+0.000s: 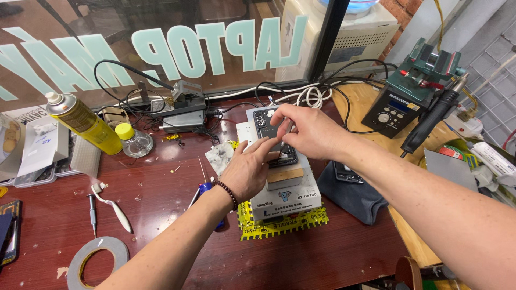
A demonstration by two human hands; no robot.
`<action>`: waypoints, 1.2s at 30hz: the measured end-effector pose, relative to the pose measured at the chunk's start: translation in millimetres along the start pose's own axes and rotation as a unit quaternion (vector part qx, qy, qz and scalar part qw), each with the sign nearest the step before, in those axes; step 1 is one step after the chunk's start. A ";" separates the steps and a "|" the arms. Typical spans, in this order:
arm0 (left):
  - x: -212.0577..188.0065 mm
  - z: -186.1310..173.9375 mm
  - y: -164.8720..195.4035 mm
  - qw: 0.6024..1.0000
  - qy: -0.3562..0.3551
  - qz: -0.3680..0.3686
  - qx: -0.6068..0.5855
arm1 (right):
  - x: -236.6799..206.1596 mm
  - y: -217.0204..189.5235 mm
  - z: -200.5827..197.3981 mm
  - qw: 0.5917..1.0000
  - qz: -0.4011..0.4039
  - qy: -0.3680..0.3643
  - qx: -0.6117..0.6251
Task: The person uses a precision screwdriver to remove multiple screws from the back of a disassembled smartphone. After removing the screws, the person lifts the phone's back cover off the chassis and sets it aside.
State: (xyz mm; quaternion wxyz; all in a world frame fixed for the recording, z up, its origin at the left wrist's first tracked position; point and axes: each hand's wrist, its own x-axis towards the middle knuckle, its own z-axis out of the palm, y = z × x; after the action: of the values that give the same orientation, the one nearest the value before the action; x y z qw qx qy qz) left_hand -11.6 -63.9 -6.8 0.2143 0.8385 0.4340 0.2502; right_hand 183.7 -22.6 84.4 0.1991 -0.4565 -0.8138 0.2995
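While your left hand (248, 171) lies flat, fingers loosely spread, tips pressing phone (273, 137) edge, your right hand (307, 131) pinches thin tool (285, 137), tip down on phone. Phone sits face-down on grey heater block (287, 188), mid bench, yellow mat (279, 224) underneath. Spray can (83, 122), small bottle (134, 140) off left. Tape roll (98, 260) near front edge. Dark cloth (349, 196) just right of block.

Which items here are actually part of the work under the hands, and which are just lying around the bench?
In use:
opened phone
thin metal tool in the right hand
left hand steadying the phone
grey platform under the phone

Lying about:
yellow spray can
small yellow-capped bottle
tape roll
toothbrush
dark cloth
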 end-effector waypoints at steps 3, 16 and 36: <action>0.3 0.7 0.8 0.999 0.033 0.013 -0.026 | -2.6 -4.4 0.3 0.997 -0.034 0.023 -0.057; 7.9 24.6 -66.2 0.938 0.110 -0.314 -0.098 | -4.1 -24.7 0.6 0.981 0.031 0.008 -0.190; 23.5 52.7 -70.3 0.939 0.031 -0.325 -0.112 | -6.7 -18.8 -2.8 0.995 0.060 0.015 -0.074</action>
State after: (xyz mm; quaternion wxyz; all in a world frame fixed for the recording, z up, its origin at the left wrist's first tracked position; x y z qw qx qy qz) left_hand -11.5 -14.4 -83.1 0.3626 0.6145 0.6583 0.2399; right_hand 176.9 -35.1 98.7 0.1582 -0.5220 -0.8022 0.2429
